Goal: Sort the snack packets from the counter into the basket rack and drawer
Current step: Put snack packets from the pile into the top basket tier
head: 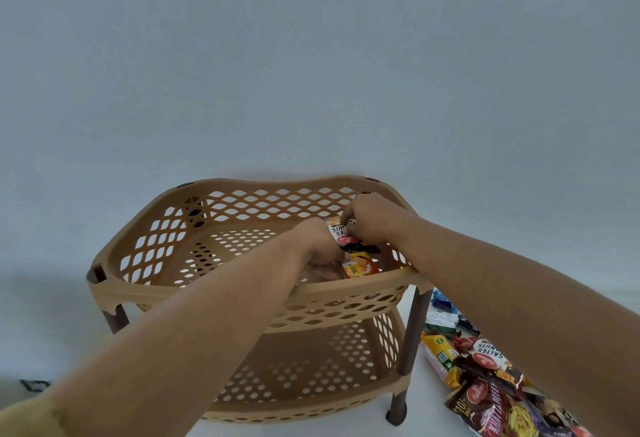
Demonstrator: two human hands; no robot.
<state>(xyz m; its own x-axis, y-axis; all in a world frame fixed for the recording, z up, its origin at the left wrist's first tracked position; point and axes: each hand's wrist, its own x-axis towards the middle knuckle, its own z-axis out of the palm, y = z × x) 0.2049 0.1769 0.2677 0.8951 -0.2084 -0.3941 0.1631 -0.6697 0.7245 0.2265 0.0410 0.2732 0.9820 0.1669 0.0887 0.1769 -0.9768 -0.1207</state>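
A tan two-tier basket rack (145, 289) with brown legs stands in front of me against a pale wall. Both my hands are inside its top basket at the right side. My right hand (372, 217) pinches the top edge of a white salted peanuts packet (337, 230). My left hand (317, 246) is curled beside that packet, over an orange-yellow packet (358, 267) lying against the front wall; what it grips is hidden. A pile of snack packets (485, 381) lies on the white surface to the right of the rack.
The lower basket (311, 367) of the rack shows a bare perforated floor. The left half of the top basket holds nothing. A small dark mark (33, 384) sits on the surface at far left. No drawer is in view.
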